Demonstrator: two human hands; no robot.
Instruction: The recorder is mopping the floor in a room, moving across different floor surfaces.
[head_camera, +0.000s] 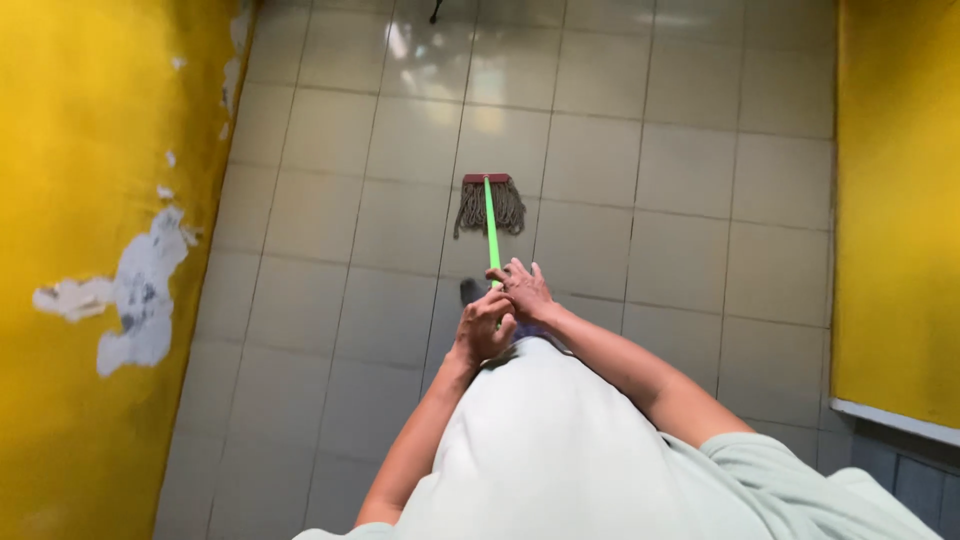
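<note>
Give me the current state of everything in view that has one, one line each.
Mop head: flat on the tiled floor, strands spread.
Green handle: tilted up toward the person.
Left hand: closed on the handle's upper end.
Right hand: wrapped over the handle, just above the left.
Floor: glossy, with glare at the far end.
Left yellow wall: paint peeled in patches.
</note>
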